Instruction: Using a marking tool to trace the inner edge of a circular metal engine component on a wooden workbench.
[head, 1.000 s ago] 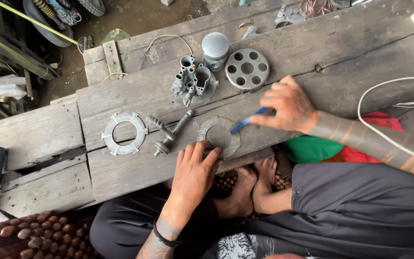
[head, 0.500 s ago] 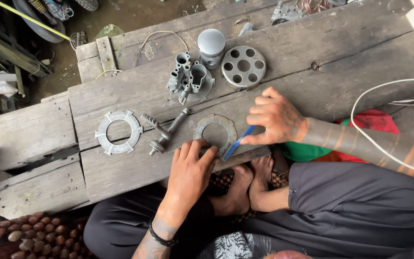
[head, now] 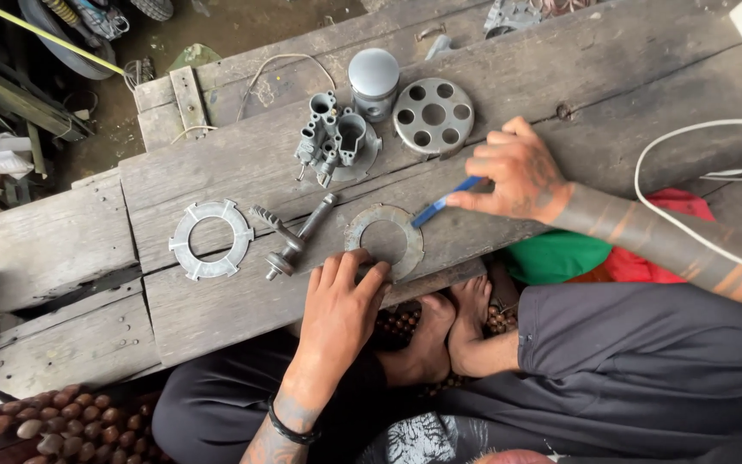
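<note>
Ring [head: 384, 241] sits flat on the bench [head: 216, 318], right under the left hand [head: 337, 311], whose spread fingertips press on its near edge. Right hand [head: 517, 170] comes in from the side with the wrist bent, pinching a blue tool [head: 444, 202] whose tip touches the ring's far rim. Just left of the left hand lies a shaft [head: 295, 236], then a notched plate [head: 211, 239].
</note>
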